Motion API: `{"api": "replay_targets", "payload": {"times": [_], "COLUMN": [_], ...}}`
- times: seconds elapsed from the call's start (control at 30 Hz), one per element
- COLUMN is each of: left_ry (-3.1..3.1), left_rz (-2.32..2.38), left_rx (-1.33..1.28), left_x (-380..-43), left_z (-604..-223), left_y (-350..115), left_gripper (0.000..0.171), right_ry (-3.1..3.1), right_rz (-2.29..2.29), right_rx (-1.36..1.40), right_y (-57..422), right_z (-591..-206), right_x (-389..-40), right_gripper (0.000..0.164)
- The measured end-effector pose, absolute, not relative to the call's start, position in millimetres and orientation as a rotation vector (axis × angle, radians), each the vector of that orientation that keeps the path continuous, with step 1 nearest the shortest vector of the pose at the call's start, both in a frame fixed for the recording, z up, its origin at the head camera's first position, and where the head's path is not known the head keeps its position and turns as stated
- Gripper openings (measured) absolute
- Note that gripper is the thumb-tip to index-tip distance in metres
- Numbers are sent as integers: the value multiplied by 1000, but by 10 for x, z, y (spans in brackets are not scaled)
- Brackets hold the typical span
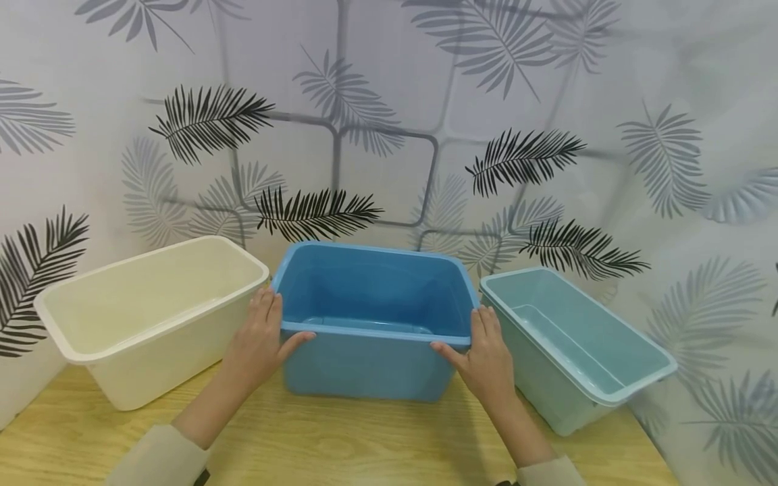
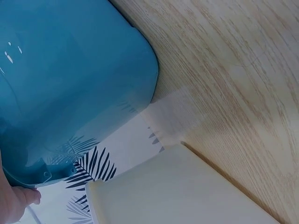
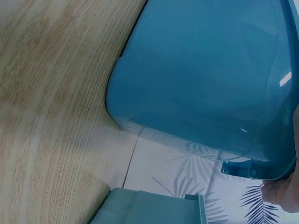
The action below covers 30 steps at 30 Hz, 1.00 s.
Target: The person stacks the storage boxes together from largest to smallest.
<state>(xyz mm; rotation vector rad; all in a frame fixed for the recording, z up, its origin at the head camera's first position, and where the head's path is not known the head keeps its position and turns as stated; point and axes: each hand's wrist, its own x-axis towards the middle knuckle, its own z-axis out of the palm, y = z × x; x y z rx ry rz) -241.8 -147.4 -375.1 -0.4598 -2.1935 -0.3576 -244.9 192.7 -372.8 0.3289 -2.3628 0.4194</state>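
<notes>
1. Blue rectangular plastic bin [image 1: 373, 368], head view: upright on the light wood-grain desk [image 1: 340, 445], middle of three, open top up, a long side toward the person. Left grip [image 1: 258, 337], a bare hand, is on the bin's near left corner: thumb on the front rim, fingers along the left rim. Right grip [image 1: 486, 358], also bare, mirrors it at the near right corner, thumb on front rim, fingers along the right rim. Both closed round the rim, thumbs spread from fingers. Cream rectangular plastic bin [image 1: 173, 361] just left, set at an angle; pale green rectangular plastic bin [image 1: 543, 385] just right, angled the other way. Beige sleeves [image 1: 161, 455] on both forearms. Behind: white backdrop with grey and black leaf print [image 1: 389, 40].

2. Left wrist view: blue bin's glossy outer wall takes the upper left, bottom edge at the desk. Left grip only partly in, lower left, at the rim; full finger closure can't be told here. Cream bin at the bottom, apart from the blue one.

3. Right wrist view: blue bin fills the upper right, bottom edge at the desk. Right grip at the right edge, by the rim, mostly cut off. Pale green bin at the bottom, apart from the blue one.
</notes>
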Motion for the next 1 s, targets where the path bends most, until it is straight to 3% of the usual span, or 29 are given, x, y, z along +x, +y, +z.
{"api": "replay_targets", "payload": {"times": [0.47,1.0], "left_ry": [-2197,-2242], "left_rz": [-356,-391], "left_rx": [-469,-444], "left_x": [-2339,-2231], "left_z": [-3765,-3760], "left_y": [-1473,-1461], "left_gripper": [101,101], "right_ry": [-2390,-2349], "right_rz": [409,378], "right_rx": [315,321], "right_y": [1938,1939], "right_z": [-3728,-3735], "right_x": [-2387,-2315], "right_gripper": [103,108]}}
